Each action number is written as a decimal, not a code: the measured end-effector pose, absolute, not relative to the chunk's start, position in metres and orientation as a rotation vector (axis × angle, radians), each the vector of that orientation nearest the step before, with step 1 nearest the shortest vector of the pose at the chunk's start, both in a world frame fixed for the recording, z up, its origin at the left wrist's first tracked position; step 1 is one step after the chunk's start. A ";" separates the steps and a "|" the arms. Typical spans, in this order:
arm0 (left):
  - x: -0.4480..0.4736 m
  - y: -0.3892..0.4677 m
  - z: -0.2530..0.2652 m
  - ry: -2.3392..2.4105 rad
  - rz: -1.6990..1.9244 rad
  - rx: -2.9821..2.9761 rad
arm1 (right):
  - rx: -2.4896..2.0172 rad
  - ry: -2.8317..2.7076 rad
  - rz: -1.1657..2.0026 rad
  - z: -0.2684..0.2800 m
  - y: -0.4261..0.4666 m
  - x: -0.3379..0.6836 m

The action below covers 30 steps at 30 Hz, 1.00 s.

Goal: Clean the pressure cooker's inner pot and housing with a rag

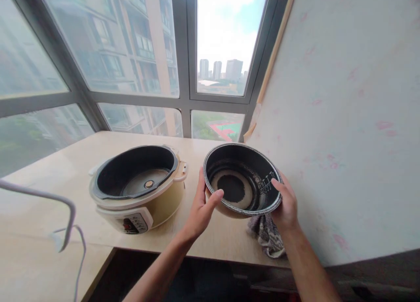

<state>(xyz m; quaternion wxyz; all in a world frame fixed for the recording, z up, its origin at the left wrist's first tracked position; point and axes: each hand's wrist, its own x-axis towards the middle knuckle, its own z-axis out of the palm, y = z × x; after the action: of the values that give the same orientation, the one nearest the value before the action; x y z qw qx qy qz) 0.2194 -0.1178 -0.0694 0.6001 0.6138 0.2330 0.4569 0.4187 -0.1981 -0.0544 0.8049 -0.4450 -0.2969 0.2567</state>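
Between my two hands is a dark inner pot [231, 190], tilted so that its worn inside and level marks face me. My left hand [202, 208] grips its left side, with the thumb over the rim. On the right side, my right hand [286, 201] holds the pot the same way, thumb inside the rim. To the left stands the cream electric cooker body [166, 201], lidless, with a round metal button at the bottom of its black well. A crumpled grey patterned cloth [267, 236] lies below the pot, near my right hand.
The cooker stands on a pale wooden counter [210, 238] beneath framed windows. A grey cord [49, 192] crosses the left side. The papered wall [344, 153] rises close on the right. The counter's front edge is near my forearms.
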 end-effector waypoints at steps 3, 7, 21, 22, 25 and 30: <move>0.220 -0.120 -0.090 0.592 1.033 1.375 | -0.975 -0.589 0.598 -0.078 -0.196 0.421; 0.218 -0.118 -0.112 0.657 1.012 1.356 | -1.006 -0.555 0.635 -0.102 -0.191 0.421; 0.212 -0.115 -0.136 0.793 0.977 1.325 | -1.098 -0.487 0.659 -0.134 -0.185 0.416; 0.212 -0.114 -0.137 0.803 0.980 1.317 | -1.102 -0.491 0.657 -0.136 -0.185 0.416; 0.210 -0.114 -0.141 0.826 0.984 1.316 | -1.123 -0.492 0.653 -0.141 -0.185 0.415; 0.206 -0.112 -0.148 0.845 0.982 1.317 | -1.149 -0.510 0.654 -0.146 -0.185 0.412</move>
<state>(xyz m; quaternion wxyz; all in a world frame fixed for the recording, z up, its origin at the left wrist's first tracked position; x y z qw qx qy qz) 0.2064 -0.1121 -0.1478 0.6028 0.5690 0.3650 0.4239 0.4122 -0.1848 -0.1465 0.7592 -0.5278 -0.2344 0.3002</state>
